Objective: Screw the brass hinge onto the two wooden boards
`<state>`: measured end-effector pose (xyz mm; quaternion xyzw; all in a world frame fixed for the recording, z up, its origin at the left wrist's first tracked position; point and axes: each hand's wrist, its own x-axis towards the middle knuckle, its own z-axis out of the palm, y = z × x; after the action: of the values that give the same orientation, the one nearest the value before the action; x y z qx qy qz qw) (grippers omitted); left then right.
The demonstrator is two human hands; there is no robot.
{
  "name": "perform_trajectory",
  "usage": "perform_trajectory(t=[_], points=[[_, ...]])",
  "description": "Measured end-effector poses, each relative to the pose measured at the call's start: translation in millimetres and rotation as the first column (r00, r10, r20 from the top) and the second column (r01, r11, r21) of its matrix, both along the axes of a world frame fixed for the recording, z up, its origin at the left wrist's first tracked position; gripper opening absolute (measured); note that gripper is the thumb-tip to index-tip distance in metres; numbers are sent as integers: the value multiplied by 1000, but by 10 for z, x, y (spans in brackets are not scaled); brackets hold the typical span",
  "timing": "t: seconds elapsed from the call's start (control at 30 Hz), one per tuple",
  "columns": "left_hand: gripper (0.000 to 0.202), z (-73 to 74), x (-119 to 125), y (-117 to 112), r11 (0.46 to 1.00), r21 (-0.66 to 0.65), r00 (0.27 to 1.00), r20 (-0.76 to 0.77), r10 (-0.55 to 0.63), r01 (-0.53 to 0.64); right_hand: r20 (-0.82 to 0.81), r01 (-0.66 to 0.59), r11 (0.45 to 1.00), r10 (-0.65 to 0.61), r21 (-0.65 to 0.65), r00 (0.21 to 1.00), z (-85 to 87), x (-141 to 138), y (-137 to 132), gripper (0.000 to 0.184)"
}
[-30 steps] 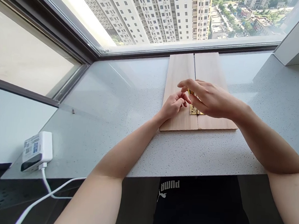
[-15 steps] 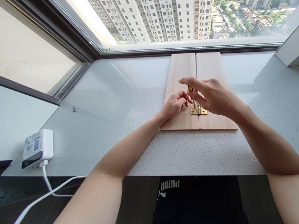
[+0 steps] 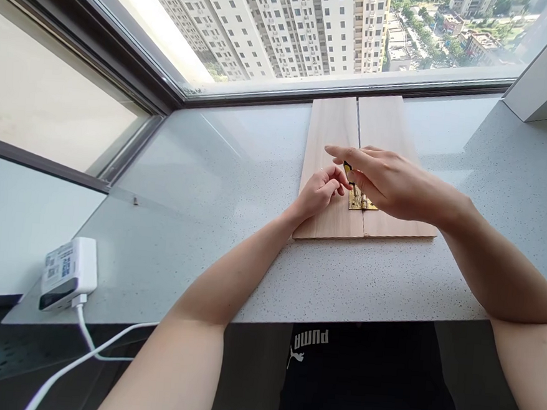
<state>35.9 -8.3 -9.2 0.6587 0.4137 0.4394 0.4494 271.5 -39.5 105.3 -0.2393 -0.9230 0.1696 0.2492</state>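
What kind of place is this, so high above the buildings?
Probably a room high up in a tall building. A long, dark-framed glass window looks down on white apartment towers, and a speckled grey stone counter runs beneath it.

High-rise room — speckled stone tabletop (image 3: 158, 253) along a wide window (image 3: 347, 88), apartment towers (image 3: 267, 23) outside — home or office, cannot tell which.

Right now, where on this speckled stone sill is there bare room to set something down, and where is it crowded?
Bare stone shows left of the two wooden boards, toward the white cabled device, and right of the boards. It is crowded over the brass hinge, where the left hand and right hand nearly meet.
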Motion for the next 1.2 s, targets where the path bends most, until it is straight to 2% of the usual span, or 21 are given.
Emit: perform_trajectory(t=[0.13, 0.27, 0.43, 0.6, 0.8, 0.9, 1.0, 1.07, 1.2], points=[[11, 12, 1, -8, 1000, -21, 1000, -10, 12, -12, 61, 45, 999, -47, 31, 997, 23, 13, 53, 51], [14, -9, -5, -6, 1000, -16, 1000, -6, 5, -5, 41, 107, 988, -112, 109, 993, 20, -5, 63, 47], [11, -40, -19, -3, 1000, -14, 1000, -10, 24, -24, 56, 175, 979, -182, 103, 982, 47, -21, 29, 45], [14, -11, -30, -14, 999, -33, 999, -42, 31, -33, 102, 249, 960, -262, 125, 960, 98, -44, -1, 39], [7, 14, -10, -23, 999, -24, 999, -37, 24, -25, 71, 355, 922, -368, 154, 927, 25, -98, 19, 30], [7, -5, -19, -11, 1000, -13, 999, -46, 16, -17, 18, 287, 947, -292, 143, 956, -6, -89, 24, 33], [10, -37, -42, 1, 999, 53, 997, -78, 11, -7, -16, 87, 994, -86, 60, 996, -3, -73, 4, 43], [10, -56, -54, 6, 994, 104, 995, -93, 27, -17, -22, 1, 1000, -1, 3, 1000, 2, -71, -13, 49], [10, -74, -61, 18, 989, 144, 994, -105, 32, -16, 4, -6, 999, 7, -31, 1000, -3, -75, -14, 50]])
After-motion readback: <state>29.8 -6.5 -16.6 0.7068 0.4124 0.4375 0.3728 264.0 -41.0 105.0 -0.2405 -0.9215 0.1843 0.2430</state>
